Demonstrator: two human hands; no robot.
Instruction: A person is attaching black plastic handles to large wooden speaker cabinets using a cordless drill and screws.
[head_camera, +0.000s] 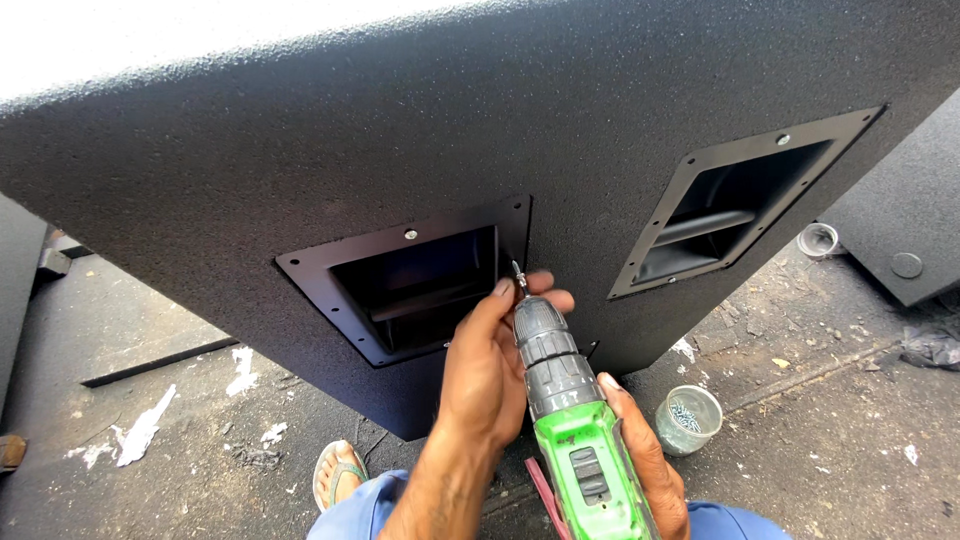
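Note:
A green and grey cordless drill (572, 420) points up at the right edge of a black recessed handle plate (410, 285) set in a large black textured cabinet (300, 140). My right hand (648, 460) grips the drill's green body. My left hand (490, 365) rests beside the chuck, its fingertips pinching a screw at the bit tip (518, 272) against the plate's rim. One screw sits in the plate's top edge (410, 234). A second recessed handle plate (735, 205) lies to the right on the same panel.
A small open tin (688, 418) with screws stands on the dirty floor at right. Another tin (818, 240) sits farther back beside a second black cabinet (900, 220). My sandalled foot (338, 472) and blue trouser legs are below. Paper scraps litter the floor at left.

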